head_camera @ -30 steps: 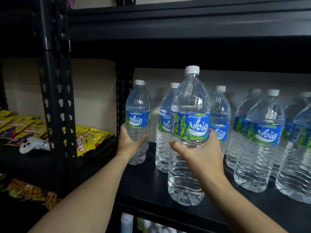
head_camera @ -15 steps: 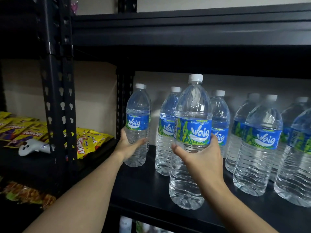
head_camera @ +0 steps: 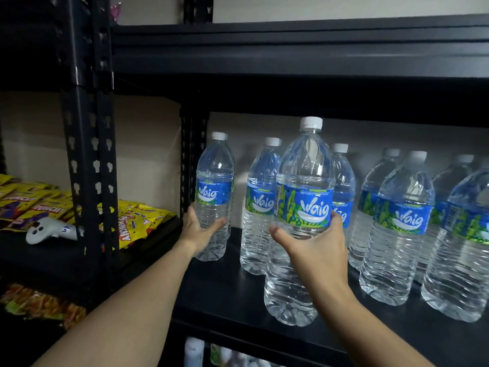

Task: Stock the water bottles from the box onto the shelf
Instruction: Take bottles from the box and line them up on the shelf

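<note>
Now both hands are on bottles at the black shelf [head_camera: 225, 292]. The left hand [head_camera: 197, 231] grips the left bottle [head_camera: 214, 192] low on its body, just under the blue label, with the thumb across the front and the fingers curled behind. That bottle stands upright at the shelf's left end, close to the rear post [head_camera: 194, 160], with its base down at the shelf surface.

The right hand [head_camera: 317, 250] wraps round the front bottle [head_camera: 304, 181] at the lower edge of its label. The thumb lies to the left, and fingertips show at the label's right side. This bottle is upright near the shelf's front edge. I cannot tell whether its base rests on the surface or sits just over it. It is full of clear water and has a white cap.

Behind it stand a second bottle [head_camera: 260, 207] at its left and a third bottle [head_camera: 344, 181] at its right, both partly hidden. Further right, a group of bottles [head_camera: 399, 226] stands upright in rows, labels facing out.

Well to the left, on the next rack, yellow snack packs [head_camera: 132, 223] lie flat. A white controller [head_camera: 50, 230] rests beside the front post [head_camera: 90, 154].
</note>
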{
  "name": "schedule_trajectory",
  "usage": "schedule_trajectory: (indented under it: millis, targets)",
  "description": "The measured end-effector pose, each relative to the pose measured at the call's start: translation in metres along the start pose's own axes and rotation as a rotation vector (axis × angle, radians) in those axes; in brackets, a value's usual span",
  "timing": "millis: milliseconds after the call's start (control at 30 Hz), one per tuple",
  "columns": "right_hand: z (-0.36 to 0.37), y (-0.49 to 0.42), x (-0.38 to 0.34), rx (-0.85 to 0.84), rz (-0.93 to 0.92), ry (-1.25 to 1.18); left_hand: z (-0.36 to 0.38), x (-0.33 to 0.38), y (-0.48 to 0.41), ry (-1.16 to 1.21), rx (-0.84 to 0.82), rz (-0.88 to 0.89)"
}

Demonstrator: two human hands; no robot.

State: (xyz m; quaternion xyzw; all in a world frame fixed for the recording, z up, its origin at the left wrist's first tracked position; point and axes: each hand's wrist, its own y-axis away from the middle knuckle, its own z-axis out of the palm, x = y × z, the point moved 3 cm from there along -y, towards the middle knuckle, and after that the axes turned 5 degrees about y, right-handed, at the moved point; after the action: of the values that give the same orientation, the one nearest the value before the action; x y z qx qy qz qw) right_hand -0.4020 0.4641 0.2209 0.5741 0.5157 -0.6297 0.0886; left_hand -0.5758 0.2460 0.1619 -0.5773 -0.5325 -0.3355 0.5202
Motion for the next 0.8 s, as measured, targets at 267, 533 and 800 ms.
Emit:
schedule_trajectory:
  millis: [267,533,800]
  targets:
    - [-0.026,-0.001,0.01,0.047,0.033,0.043,0.027,0.043,0.072,-0.005,0.443,0.303]
    - [-0.113,-0.013,0.021,0.131,0.038,0.103,0.13,0.116,0.172,-0.1,0.07,0.686]
    - [-0.235,-0.023,0.05,0.223,0.025,0.28,0.252,0.133,0.251,-0.205,-0.259,0.651]
